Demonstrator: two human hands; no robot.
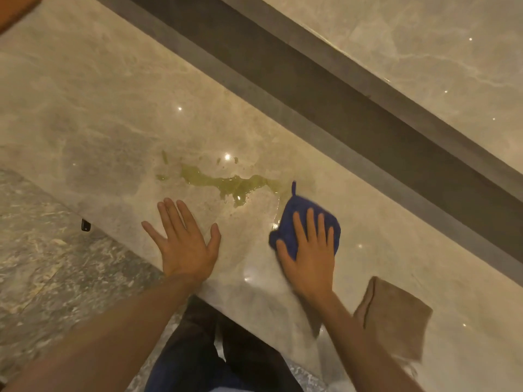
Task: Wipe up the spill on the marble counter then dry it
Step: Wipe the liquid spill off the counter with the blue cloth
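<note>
Two hands on the tabletop (99, 114): my left hand (185, 244) flat, grip open. Right hand (310, 258) spread, pressing blue cloth (304, 219) beside yellow-green spill (226, 182). Tan cloth (396, 318) lies right.

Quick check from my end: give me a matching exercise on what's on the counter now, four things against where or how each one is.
Things:
1. blue cloth
2. brown cloth
3. spill
4. left hand

States:
A. flat on the bare counter, fingers spread, holding nothing
B. yellow-green puddle, not yet wiped
C. pressed under the right hand
D. lying folded and untouched near the counter's edge

Pairs: 1-C, 2-D, 3-B, 4-A
</note>
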